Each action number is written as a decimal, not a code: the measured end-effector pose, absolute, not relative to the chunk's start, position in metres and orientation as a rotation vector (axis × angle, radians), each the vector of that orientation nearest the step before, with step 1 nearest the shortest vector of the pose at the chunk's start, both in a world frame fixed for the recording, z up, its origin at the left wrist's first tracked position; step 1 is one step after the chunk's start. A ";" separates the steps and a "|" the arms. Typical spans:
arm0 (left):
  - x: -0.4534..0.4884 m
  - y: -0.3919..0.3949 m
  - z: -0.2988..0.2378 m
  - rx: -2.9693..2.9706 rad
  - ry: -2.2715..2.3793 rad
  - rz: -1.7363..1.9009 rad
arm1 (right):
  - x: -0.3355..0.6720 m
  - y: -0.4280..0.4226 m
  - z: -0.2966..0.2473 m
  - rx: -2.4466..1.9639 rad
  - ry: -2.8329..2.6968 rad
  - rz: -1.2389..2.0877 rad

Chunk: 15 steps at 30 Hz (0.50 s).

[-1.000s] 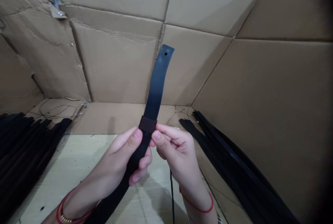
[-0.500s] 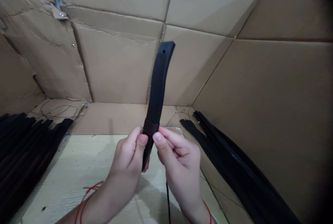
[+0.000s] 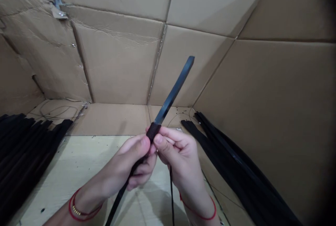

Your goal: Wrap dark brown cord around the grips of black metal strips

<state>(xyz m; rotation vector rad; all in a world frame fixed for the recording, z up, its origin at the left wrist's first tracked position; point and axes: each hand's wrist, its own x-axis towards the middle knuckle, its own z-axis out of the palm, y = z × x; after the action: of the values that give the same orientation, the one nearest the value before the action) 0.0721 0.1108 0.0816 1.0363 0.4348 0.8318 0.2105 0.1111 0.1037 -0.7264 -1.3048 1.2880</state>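
Pinching a black rubber strap edge-on, the left hand closes a firm grip around its lower length, while the right hand keeps a narrow grip, thumb and fingers at a dark brown fabric loop encircling the strap. The strap's free end points up and rightward above the pale desk. Relative to that desk, black strap bundles lie along its left side and a second bundle along its right, against cardboard lining. A thin black cord hangs below the right hand.

Pale tabletop under black straps
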 end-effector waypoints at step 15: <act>0.084 0.106 0.086 0.839 0.536 1.135 | 0.203 0.111 0.095 -0.627 -1.257 1.398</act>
<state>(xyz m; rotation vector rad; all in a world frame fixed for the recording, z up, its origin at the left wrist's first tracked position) 0.0838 0.1057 0.0857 0.8386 0.5365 1.1348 0.2029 0.1108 0.0949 -0.6271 -1.2574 1.3981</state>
